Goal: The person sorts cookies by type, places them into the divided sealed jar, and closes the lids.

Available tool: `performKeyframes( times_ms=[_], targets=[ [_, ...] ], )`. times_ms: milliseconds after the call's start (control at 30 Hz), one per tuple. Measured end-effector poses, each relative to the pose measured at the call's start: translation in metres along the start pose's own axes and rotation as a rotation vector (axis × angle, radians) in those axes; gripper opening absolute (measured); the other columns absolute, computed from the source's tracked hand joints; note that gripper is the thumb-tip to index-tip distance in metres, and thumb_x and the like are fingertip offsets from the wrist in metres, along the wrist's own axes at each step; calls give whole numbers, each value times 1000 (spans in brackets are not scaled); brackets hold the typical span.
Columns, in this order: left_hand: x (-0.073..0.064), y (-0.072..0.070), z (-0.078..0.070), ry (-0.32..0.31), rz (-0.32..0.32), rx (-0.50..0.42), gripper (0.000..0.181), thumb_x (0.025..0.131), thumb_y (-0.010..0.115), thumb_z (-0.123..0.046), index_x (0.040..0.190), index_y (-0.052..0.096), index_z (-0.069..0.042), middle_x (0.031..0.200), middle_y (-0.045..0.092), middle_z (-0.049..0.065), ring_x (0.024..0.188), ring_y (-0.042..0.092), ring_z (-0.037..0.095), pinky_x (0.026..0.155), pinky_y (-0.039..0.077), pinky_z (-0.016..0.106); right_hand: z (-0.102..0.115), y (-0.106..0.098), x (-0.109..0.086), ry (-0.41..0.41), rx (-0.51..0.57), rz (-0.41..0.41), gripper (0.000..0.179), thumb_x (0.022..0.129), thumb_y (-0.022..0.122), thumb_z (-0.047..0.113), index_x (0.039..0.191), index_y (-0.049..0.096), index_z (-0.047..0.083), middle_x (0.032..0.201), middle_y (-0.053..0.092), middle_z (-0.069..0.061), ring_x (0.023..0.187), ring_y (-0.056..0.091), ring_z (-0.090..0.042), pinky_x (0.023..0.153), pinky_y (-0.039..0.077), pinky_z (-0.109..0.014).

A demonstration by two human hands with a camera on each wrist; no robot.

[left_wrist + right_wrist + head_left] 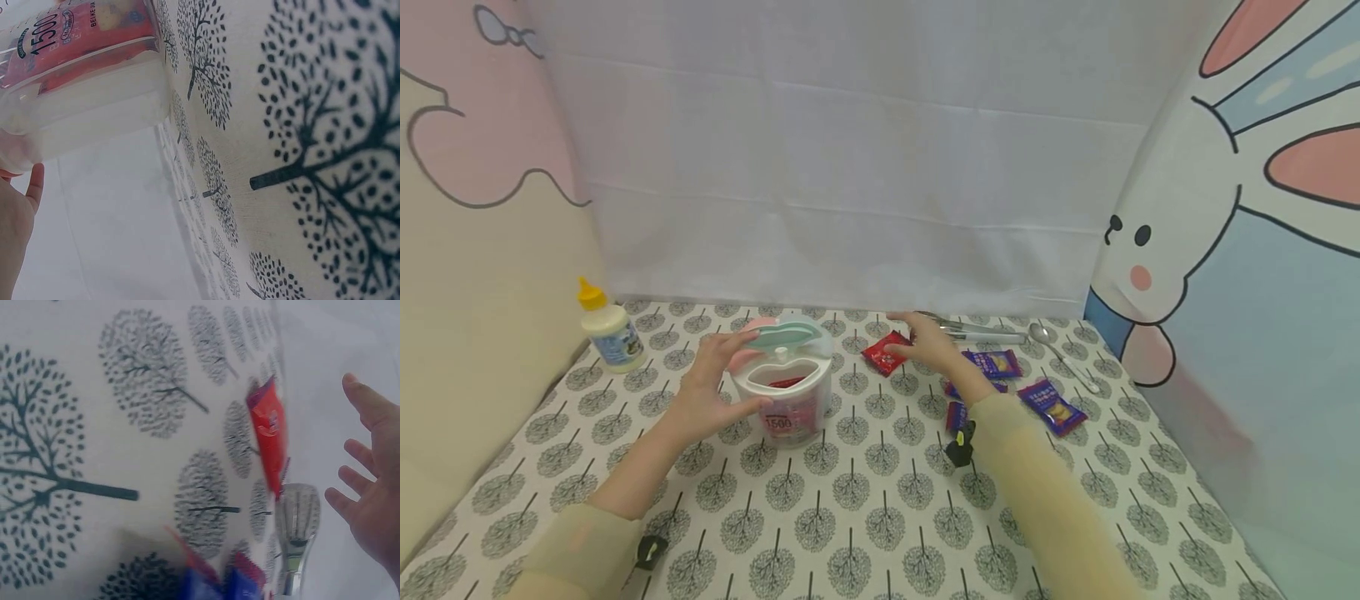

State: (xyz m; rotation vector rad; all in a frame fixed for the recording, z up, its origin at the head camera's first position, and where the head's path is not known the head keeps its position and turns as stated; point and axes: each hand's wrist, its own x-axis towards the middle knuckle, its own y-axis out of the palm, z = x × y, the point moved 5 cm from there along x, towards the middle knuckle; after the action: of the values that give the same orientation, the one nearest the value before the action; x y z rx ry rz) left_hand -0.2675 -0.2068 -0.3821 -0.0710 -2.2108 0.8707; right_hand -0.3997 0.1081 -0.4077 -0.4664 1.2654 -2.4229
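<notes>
A clear plastic container (pixel 808 417) marked 1500 stands upright on the table, its pink and pale green lid (pixel 750 329) flipped up. Red packaging (pixel 787 383) shows inside it. My left hand (pixel 703 396) holds the container from the left, thumb in front and fingers at the lid's side. To the right, my right hand (pixel 931 343) hovers at a red snack packet (pixel 883 354), fingers spread and nothing gripped. In the right wrist view that hand (pixel 372 487) is apart from the red packet (pixel 270 434).
Several purple snack packets (pixel 1054 407) lie to the right, partly hidden by the right arm. Behind them are metal tongs (pixel 988 335) and a spoon (pixel 1063 357). A bottle with a yellow nozzle (pixel 612 329) stands at far left. Cloth walls (pixel 850 167) enclose the tree-patterned table (pixel 850 533).
</notes>
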Motion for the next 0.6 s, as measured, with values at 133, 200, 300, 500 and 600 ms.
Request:
performKeyframes(
  times_ms=[133, 200, 300, 500, 600],
  targets=[
    [1, 1, -1, 15, -3, 1, 95, 59, 88, -20, 141, 40, -19, 128, 45, 9, 117, 37, 20, 92, 39, 64, -15, 14, 2, 51, 2, 41, 65, 87, 67, 34, 143, 40, 12, 142, 44, -13, 123, 47, -35, 102, 42, -50],
    [1, 1, 0, 9, -5, 0, 95, 59, 88, -20, 141, 40, -19, 127, 45, 9, 117, 37, 20, 92, 38, 65, -21, 21, 3, 79, 0, 60, 66, 87, 67, 35, 143, 40, 12, 138, 48, -13, 121, 50, -32, 101, 43, -47],
    [0, 1, 0, -2, -3, 0, 95, 59, 88, -20, 141, 40, -20, 128, 44, 10, 117, 38, 22, 93, 38, 66, -27, 29, 5, 114, 16, 100, 67, 86, 68, 34, 143, 40, 11, 134, 51, -13, 117, 53, -29, 98, 46, -44],
    [-1, 1, 0, -20, 4, -2, 96, 59, 88, -20, 142, 40, -20, 129, 43, 11, 118, 39, 23, 92, 37, 68, -30, 37, 4, 137, 14, 144, 63, 85, 70, 32, 139, 46, 13, 131, 54, -9, 117, 53, -26, 99, 46, -41],
    [0, 0, 0, -16, 2, -1, 96, 59, 89, -20, 142, 40, -20, 129, 43, 11, 118, 39, 23, 93, 37, 68, -29, 37, 4, 122, 1, 158, 61, 82, 73, 30, 136, 49, 15, 130, 55, -7, 116, 53, -24, 99, 46, -40]
  ],
)
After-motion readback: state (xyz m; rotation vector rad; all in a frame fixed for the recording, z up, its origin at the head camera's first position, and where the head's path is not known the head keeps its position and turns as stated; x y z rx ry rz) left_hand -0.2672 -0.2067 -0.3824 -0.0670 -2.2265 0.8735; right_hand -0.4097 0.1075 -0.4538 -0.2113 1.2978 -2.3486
